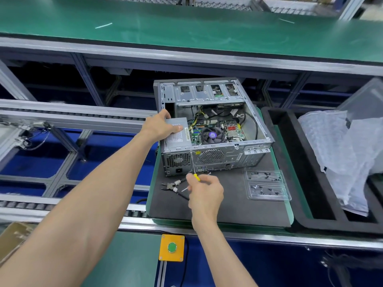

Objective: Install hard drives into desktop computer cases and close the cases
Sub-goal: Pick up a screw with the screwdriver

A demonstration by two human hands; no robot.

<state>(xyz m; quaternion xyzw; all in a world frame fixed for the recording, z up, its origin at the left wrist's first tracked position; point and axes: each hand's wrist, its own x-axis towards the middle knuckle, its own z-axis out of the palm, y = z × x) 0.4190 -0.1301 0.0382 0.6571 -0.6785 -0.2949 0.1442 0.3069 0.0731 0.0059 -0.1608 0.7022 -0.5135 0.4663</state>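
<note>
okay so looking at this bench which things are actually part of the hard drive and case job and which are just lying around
In use:
computer case, open on the black mat
left hand resting on the power supply
right hand gripping the screwdriver against the case's back
clear screw tray

Lying about:
cutters
bubble wrap
green button box

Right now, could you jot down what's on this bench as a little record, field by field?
case: open desktop computer case lying on its side on a dark mat, side panel off
left hand: left hand rests on the power supply
right hand: right hand holds a yellow-handled screwdriver, tip at the case's rear edge
tools on mat: cutting pliers
screws: clear plastic tray right of the hand
</note>
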